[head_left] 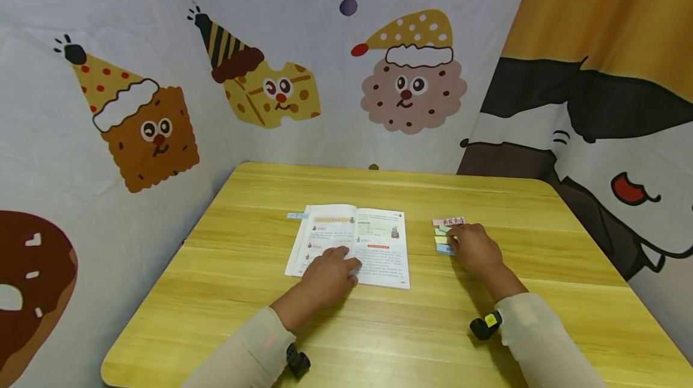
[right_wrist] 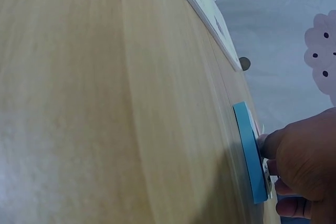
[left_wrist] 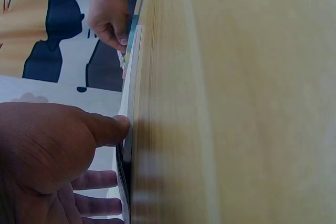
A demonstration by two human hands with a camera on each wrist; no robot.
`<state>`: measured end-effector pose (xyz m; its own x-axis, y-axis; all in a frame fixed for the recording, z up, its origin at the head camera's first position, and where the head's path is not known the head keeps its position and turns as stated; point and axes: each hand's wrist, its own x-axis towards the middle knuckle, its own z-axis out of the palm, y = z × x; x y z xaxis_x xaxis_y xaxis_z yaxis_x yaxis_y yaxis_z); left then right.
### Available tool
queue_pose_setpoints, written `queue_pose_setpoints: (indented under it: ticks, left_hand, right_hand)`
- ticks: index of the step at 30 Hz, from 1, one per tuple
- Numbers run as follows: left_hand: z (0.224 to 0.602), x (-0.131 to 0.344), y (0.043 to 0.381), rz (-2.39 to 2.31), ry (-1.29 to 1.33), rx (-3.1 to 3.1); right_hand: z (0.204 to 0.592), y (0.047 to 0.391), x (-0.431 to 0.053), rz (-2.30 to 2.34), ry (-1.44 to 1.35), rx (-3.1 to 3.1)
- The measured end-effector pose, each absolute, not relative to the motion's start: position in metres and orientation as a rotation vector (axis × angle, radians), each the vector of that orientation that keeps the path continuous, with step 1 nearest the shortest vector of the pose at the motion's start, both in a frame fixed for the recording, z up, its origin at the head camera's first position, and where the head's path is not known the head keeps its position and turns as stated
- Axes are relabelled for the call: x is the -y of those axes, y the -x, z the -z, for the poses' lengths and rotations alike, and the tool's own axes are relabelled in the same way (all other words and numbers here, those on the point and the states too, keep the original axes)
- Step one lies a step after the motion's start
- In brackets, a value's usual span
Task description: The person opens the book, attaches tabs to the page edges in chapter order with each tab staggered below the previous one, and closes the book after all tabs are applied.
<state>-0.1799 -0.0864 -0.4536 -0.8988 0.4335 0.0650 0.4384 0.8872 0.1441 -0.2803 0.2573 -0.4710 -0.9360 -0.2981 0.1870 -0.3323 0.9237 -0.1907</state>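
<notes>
The left hand (head_left: 328,277) rests, fingers spread, on the open book (head_left: 380,255). At the book's 3 o'clock, the right hand (head_left: 477,249) touches the sticky-note pad (head_left: 442,240); from here, I cannot tell whether it pinches.

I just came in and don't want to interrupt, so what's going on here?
A person has an open book on a wood-grained table. Their left hand rests on the lower part of the pages, near the fold. Their right hand touches a pack of coloured strips, apparently sticky tabs, lying to the right of the book; whether it has peeled one loose isn't clear. A light-blue tab sticks out past the book's left edge.
</notes>
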Motion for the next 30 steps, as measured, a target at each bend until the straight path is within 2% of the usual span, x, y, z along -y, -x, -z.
queue_pose_setpoints:
  ticks: [30]
  left_hand:
    - [0.451, 0.086, 0.178, 0.264, 0.701, 3.009]
  right_hand:
    - [0.459, 0.279, -0.252, -0.425, -0.354, 3.032]
